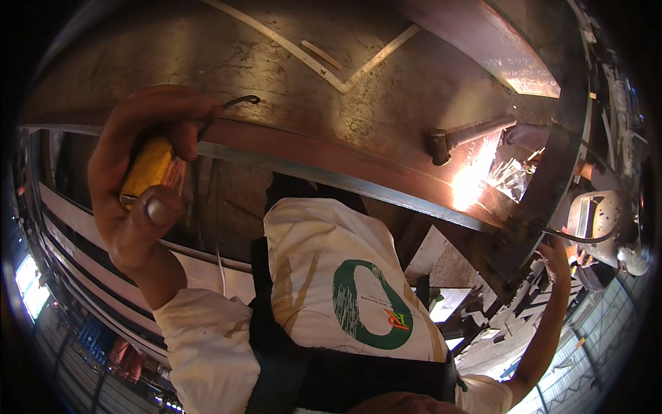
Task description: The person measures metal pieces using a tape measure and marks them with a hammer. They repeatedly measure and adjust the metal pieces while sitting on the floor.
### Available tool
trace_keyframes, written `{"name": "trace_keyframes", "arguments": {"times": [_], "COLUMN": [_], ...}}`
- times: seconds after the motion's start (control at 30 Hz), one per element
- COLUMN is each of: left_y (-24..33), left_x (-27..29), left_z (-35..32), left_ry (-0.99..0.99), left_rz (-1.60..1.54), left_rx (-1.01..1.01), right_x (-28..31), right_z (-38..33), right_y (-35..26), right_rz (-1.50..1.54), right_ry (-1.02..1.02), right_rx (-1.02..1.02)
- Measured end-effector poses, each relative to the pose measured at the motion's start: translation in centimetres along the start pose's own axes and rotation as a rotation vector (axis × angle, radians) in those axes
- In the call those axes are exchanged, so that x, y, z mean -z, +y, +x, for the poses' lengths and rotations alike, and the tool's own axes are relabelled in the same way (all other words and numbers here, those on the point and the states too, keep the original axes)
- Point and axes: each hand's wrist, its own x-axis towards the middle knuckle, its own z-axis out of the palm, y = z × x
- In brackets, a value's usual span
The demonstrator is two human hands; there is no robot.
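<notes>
My left hand (pixel 134 186) is raised at the left, its fingers and thumb curled round a yellow block-shaped thing (pixel 148 169) with a reddish side, possibly a tape measure. Beside its fingertips, a thin dark rod with a hooked tip (pixel 249 101) sticks out over the steel plate (pixel 289 83). Far to the right, my right hand (pixel 554 254) is at the end of a dark steel beam (pixel 545 193). Its fingers are partly hidden there, so their grip cannot be made out.
A hammer (pixel 476 134) lies on the steel beside a glaring weld arc (pixel 469 190) throwing sparks. A co-worker's gloved hand (pixel 525 136) is close to it. A flat strip (pixel 322 55) and an upright steel piece (pixel 527 69) are beyond. A dark cable (pixel 586 239) curves at right.
</notes>
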Motion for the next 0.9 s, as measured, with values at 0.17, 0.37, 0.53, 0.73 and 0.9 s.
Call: {"name": "trace_keyframes", "arguments": {"times": [0.17, 0.37, 0.53, 0.73, 0.9], "left_y": [-0.4, -0.5, -0.5, 0.1, 0.1], "left_x": [-0.2, 0.0, 0.1, 0.2, 0.3], "left_z": [0.3, 0.5, 0.4, 0.7, 0.5], "left_ry": [0.005, -0.019, -0.009, -0.007, -0.015], "left_rz": [-0.050, -0.007, 0.006, 0.014, 0.050], "left_rx": [-0.025, -0.035, -0.031, 0.026, 0.043], "right_x": [0.0, -1.3, -0.3, 1.1, 2.1], "right_z": [0.2, -0.7, 0.0, 0.7, 1.8], "right_y": [0.2, -1.3, 0.6, 3.0, 5.6], "right_rz": [-0.145, -0.082, -0.036, 0.060, 0.116], "right_ry": [0.091, 0.090, 0.082, 0.083, 0.097], "right_rx": [0.025, 0.020, 0.101, 0.046, 0.070]}}
